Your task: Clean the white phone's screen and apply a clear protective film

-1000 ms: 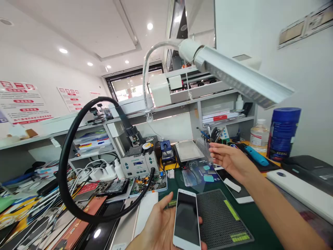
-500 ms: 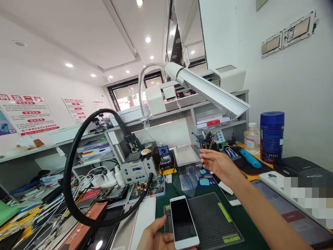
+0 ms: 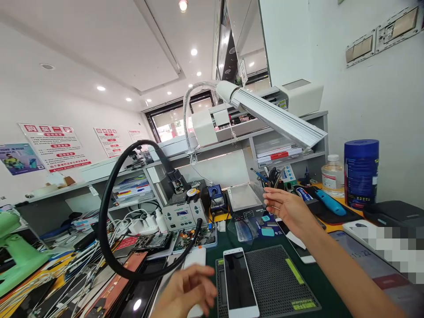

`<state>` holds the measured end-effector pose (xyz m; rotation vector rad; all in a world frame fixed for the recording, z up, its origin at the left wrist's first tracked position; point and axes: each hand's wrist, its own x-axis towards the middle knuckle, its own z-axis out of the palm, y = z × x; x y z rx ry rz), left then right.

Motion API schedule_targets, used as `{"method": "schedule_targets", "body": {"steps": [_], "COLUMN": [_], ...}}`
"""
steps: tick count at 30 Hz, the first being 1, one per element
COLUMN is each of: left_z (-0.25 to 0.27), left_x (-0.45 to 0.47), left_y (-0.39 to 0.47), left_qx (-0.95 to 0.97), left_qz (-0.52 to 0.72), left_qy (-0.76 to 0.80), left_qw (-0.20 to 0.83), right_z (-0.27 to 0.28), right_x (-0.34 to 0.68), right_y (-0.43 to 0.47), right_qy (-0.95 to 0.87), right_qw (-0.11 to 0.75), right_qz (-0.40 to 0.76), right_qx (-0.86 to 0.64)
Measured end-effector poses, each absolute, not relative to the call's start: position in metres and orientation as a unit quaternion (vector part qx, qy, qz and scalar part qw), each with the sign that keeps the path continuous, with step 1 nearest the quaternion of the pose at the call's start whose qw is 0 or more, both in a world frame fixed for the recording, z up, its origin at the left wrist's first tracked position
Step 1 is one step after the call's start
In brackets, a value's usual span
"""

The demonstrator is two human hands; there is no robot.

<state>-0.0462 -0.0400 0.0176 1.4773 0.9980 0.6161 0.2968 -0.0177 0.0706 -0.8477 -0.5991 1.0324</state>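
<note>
Your left hand point(image 3: 185, 290), half open and empty, is nearest, just left of the phone point(image 3: 240, 282). Your right hand point(image 3: 290, 210) is past the phone and to its right, fingertips nearly together; I can't tell if they pinch anything. The phone lies on the mat point(image 3: 280, 282), long side pointing away from you.

To my left, a black hose point(image 3: 103, 216) loops in front of a pale control unit point(image 3: 182, 216); a slim lamp point(image 3: 281, 118) slants ahead of me; to my right, a blue tub point(image 3: 361, 174) stands just beside a clear bottle point(image 3: 333, 179); red-lettered posters point(image 3: 54, 148) hang on the left wall point(image 3: 29, 106).
</note>
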Motion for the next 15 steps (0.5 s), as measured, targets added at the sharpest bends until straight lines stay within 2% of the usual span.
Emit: {"method": "schedule_targets", "body": {"steps": [2,3,9,15], "left_z": [0.034,0.040,0.044,0.032], "left_x": [-0.038,-0.032,0.010,0.029], "left_y": [-0.018,-0.006,0.039,0.053], "left_qx": [0.797,0.812,0.888,0.897], "left_qz": [0.275,0.280,0.223,0.195], "left_qy": [0.436,0.433,0.345,0.340], "left_qw": [0.316,0.274,0.208,0.204], "right_z": [0.071,0.071,0.068,0.066], "right_x": [0.296,0.296,0.303,0.305], "right_y": [-0.017,-0.017,-0.015,-0.015], "right_qy": [-0.268,-0.265,-0.249,-0.244], "right_qw": [0.747,0.748,0.754,0.755], "right_qz": [0.473,0.474,0.478,0.480], "right_qx": [-0.383,-0.381,-0.376,-0.376]}}
